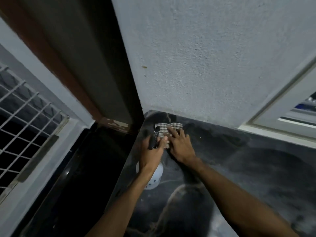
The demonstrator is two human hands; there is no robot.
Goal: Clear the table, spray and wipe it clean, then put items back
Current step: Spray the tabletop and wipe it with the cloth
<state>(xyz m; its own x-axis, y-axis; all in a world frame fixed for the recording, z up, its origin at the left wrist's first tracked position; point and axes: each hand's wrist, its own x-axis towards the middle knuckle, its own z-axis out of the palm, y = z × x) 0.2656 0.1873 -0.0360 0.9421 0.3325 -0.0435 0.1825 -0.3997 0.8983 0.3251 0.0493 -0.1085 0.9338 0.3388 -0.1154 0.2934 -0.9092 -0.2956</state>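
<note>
Two hands meet at the far left corner of the table (239,168), a dark veined slab that runs up to the wall (205,57). The left hand (151,151) grips a bottle (157,178), fingers curled round its neck. The black trigger head (153,139) juts out past the knuckles toward the wall. The white body shows only as a rounded part below the wrist, the rest hidden by hand and forearm. Whether a finger lies on the trigger cannot be told. The right hand (179,144) lies flat with fingers spread and straight, pressing on a checked cloth (168,126) without curling round it. The cloth lies on the table close under the wall, its near part covered by those fingers. Whether its far edge touches the wall is unclear. The hands are just beside each other, and the left fingertips overlap the cloth's left edge in view; contact there cannot be judged. The light is dim, and pale blotches on the slab could be veining or moisture. Past the table's left edge is a black gap in which nothing can be made out. Above the gap stands a brown door frame (56,65) with chipped paint at its foot. A window grille (20,108) is cut off at the left. At the right a white frame (282,108) is also cut off, with blurred blue and white shapes behind it. Both forearms enter from below.
</note>
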